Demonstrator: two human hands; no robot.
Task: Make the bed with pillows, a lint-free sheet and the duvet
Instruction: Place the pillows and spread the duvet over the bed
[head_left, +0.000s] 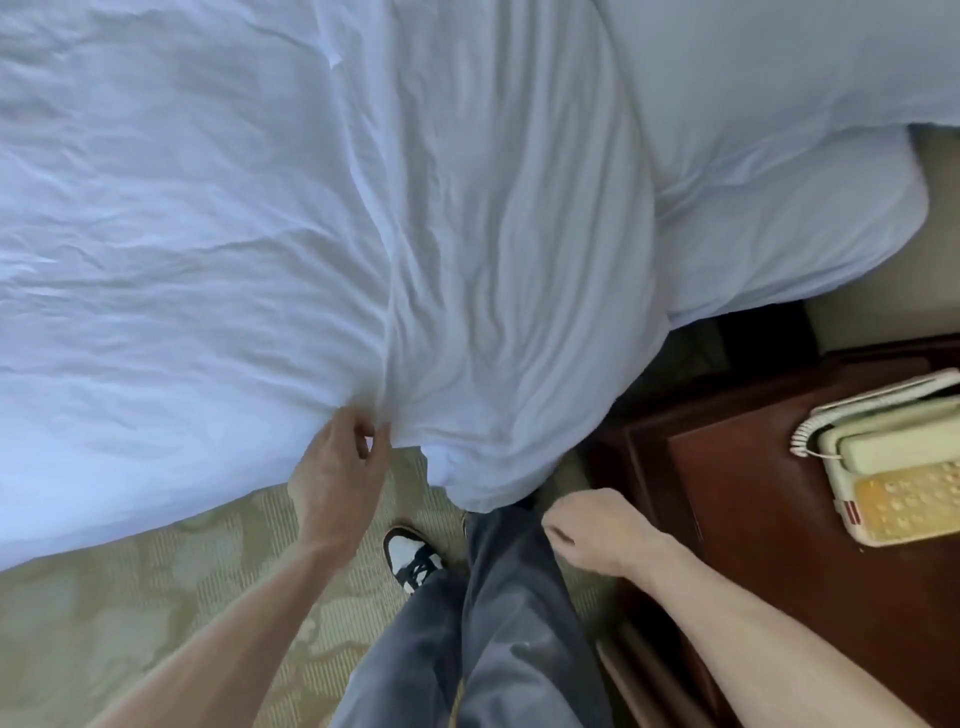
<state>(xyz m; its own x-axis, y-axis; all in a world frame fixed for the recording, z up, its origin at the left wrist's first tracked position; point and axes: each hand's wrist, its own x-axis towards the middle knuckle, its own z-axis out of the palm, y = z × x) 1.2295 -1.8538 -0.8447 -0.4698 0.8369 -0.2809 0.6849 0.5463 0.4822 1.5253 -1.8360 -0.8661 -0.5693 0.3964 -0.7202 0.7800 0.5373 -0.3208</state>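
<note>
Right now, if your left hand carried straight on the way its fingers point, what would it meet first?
The left hand points into the gathered edge of the white sheet, so cloth comes first, almost at once; whether its fingers already pinch it is unclear.

Your bed (78, 493) fills the upper left and middle of the frame. It is covered by a wrinkled white sheet (182, 234) that bunches into long folds at the centre and hangs over the near edge. A white pillow (779, 208) lies on it at the upper right. At the lower left, the patterned carpet (130, 597) carries your black-and-white shoe (410, 564). At the right, a dark wooden nightstand (753, 519) bears a cream telephone (893, 467) with a coiled cord.
</note>
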